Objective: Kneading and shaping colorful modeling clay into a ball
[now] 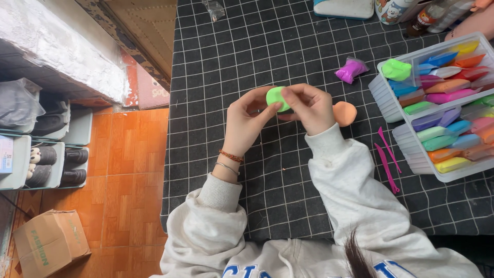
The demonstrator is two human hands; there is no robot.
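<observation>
Both hands, left hand [246,123] and right hand [310,108], pinch a green clay lump [276,98] above the checked cloth [247,56].

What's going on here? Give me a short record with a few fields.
Left hand: pinching a flat green clay disc
Right hand: pinching the same disc from the other side
Surface: black table cover with white grid
Beside right hand: orange clay lump
Farther right: bagged purple clay, two pink modelling tools, clear box of coloured clay packs
</observation>
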